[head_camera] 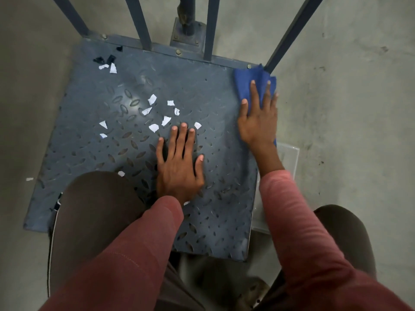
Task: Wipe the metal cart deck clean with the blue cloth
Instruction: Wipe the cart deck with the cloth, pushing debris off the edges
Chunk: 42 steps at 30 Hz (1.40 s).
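The metal cart deck [94, 153] is a blue-grey tread plate lying low on the floor. Several white paper scraps [155, 113] lie scattered across its middle and far left, with a few black bits [105, 59] near the far left corner. My right hand [258, 122] lies flat with spread fingers on the blue cloth [244, 86], pressing it onto the deck's far right corner. My left hand [179, 167] rests flat on the deck near its centre, fingers apart, holding nothing.
Blue metal bars [139, 23] and a bolted post [188, 30] rise at the deck's far edge. A clear plastic container [287, 158] sits off the right edge. My knees [94, 209] flank the near side. Grey concrete floor [348, 108] surrounds the cart.
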Tool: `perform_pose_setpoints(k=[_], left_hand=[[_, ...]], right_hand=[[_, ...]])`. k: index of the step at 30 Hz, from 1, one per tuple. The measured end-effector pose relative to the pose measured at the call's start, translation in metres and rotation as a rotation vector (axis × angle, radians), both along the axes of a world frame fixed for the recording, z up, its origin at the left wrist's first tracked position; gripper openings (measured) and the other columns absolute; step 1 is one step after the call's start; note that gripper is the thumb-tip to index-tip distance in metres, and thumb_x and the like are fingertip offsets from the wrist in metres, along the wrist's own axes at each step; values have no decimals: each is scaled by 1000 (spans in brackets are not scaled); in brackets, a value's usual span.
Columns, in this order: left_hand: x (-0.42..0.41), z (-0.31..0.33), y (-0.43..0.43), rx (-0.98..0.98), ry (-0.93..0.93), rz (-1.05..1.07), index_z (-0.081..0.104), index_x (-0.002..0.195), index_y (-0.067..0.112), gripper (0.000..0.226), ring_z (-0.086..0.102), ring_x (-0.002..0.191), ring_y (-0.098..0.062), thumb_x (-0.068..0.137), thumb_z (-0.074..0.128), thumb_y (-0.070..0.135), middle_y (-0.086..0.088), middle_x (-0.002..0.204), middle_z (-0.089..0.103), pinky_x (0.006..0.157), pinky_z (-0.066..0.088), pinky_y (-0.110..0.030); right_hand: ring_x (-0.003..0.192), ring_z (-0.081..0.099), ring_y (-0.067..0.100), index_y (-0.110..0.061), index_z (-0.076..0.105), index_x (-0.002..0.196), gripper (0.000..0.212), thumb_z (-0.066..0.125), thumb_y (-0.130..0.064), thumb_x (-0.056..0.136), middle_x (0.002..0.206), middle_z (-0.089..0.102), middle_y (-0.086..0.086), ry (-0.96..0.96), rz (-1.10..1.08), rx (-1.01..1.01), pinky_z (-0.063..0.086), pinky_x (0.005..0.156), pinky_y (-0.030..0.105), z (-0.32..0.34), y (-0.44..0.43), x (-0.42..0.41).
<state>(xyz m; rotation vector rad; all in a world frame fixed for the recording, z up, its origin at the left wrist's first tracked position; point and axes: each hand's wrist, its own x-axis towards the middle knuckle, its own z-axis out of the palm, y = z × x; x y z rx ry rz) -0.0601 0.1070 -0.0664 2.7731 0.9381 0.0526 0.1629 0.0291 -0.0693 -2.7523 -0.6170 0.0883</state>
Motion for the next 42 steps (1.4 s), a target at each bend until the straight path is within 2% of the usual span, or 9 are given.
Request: perform_pose_setpoints(k=[4,8,11,14,22,27,30,36,42], left_hand=[[1,-2,-1,3,-1,6,20,166,20,69,3,162,-18,104,36,44,0,176,8,127,13,-57],[-1,-1,-1,4,-2,12,20,166,19,69,4,162,-19,104,39,43,0,176,8,127,13,-56],[2,2,-1,-9,-13,6,21,166,20,69,5,162,-20,103,39,43,0,176,9,128,12,-56],[2,3,-1,-17,-15,11,22,166,20,70,6,162,-20,103,40,43,0,176,10,128,11,-55],[2,5,-2,-8,-48,19,24,165,20,67,8,162,-19,104,41,42,0,175,13,128,11,-55],[0,3,-2,-12,-52,15,25,165,20,69,7,162,-19,102,44,42,0,175,13,128,11,-56],[2,5,-1,-11,-50,14,26,165,19,70,10,162,-20,102,44,42,-1,175,15,128,12,-56],[2,6,-2,-9,-51,22,25,165,20,69,9,162,-19,103,42,43,0,175,14,128,10,-54],[2,4,-1,1,-38,20,25,165,19,70,8,162,-21,102,44,42,-1,175,13,128,12,-56]], right_hand=[[154,6,30,-33,26,156,52,26,-45,106,167,15,2,-52,425,-62,9,125,48,1,21,-37],[153,13,34,-33,34,153,51,32,-45,104,165,22,2,12,-71,46,16,123,47,-2,12,-11],[153,13,34,-34,39,151,50,37,-43,102,165,22,2,45,-172,106,14,122,40,0,24,-8],[154,5,30,-39,33,153,52,37,-43,102,166,17,-4,72,-208,17,11,122,47,2,46,-6],[149,27,33,-32,43,149,50,36,-40,100,159,36,3,-63,410,-12,20,121,48,1,97,-11],[142,37,34,-31,46,147,51,35,-46,100,151,48,3,-163,-143,-10,23,119,46,-10,39,5],[143,35,37,-26,52,144,50,41,-40,97,151,48,6,-101,-250,70,22,119,47,-7,59,-1],[148,28,35,-26,49,146,49,43,-26,97,157,40,5,-46,468,64,23,121,47,1,83,-18],[149,27,31,-28,45,148,47,39,-32,101,160,35,2,-89,-155,125,22,121,40,-7,0,-16]])
